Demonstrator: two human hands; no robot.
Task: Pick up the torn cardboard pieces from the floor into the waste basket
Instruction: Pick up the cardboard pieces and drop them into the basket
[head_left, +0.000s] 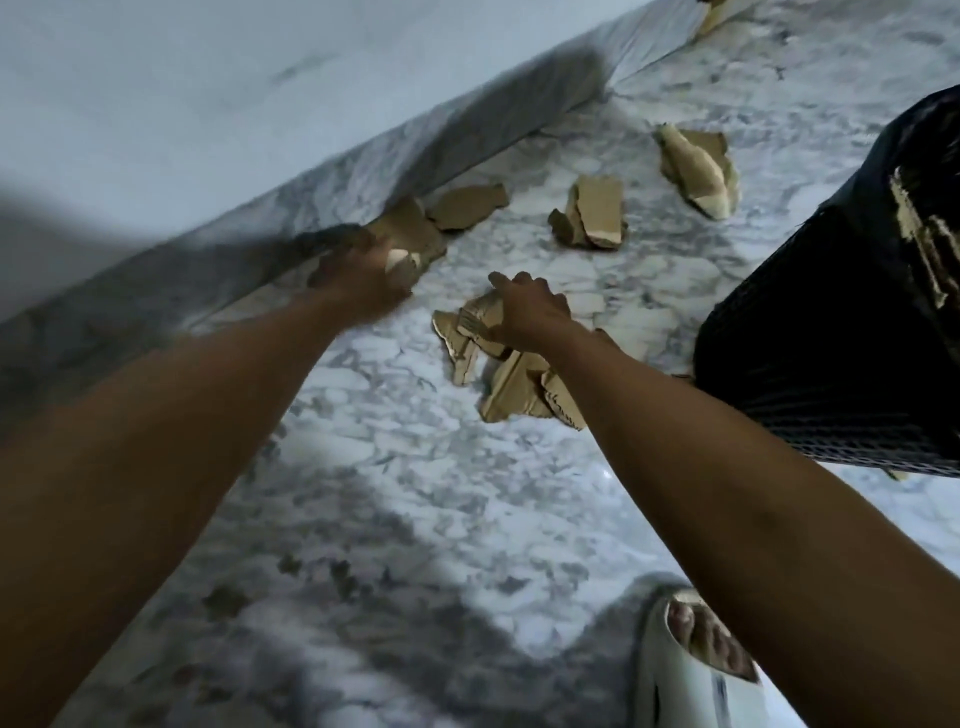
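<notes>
Left hand: my left hand (363, 270) reaches to the piece at the skirting (410, 234), where floor meets wall. It is blurred, so I cannot tell whether my fingers have closed on the piece or only lie on it.

Right hand: my right hand (530, 306) is down on the near heap of scraps (498, 364), fingers curled over its top edge with the forefinger out straight. I judge it is gathering the heap, but a firm hold is not plain.

Why both at once: the pieces lie in separate clumps, so I take it that one hand to each clump saves a trip to the basket.

Cardboard on the floor: besides those two, a flat piece (467, 205) lies just beside the one at the skirting, a folded stack (592, 218) sits further out on the marble floor (415, 467), and a pale curled piece (698, 169) lies beyond it. Another scrap (714, 15) shows at the top edge, well apart from the rest.

Waste basket: the black mesh waste basket (831, 338) stands at my right, near the heap under my right hand. It sits close, I think, to keep each drop short.

In the basket: torn cardboard (924, 234) shows at its upper part, so some is already in; how much I cannot tell.

Progress: early to middle, by my reckoning, since most clumps are on the floor.

Foot: my bare toes (711, 639) in a white slipper are at the lower edge.
</notes>
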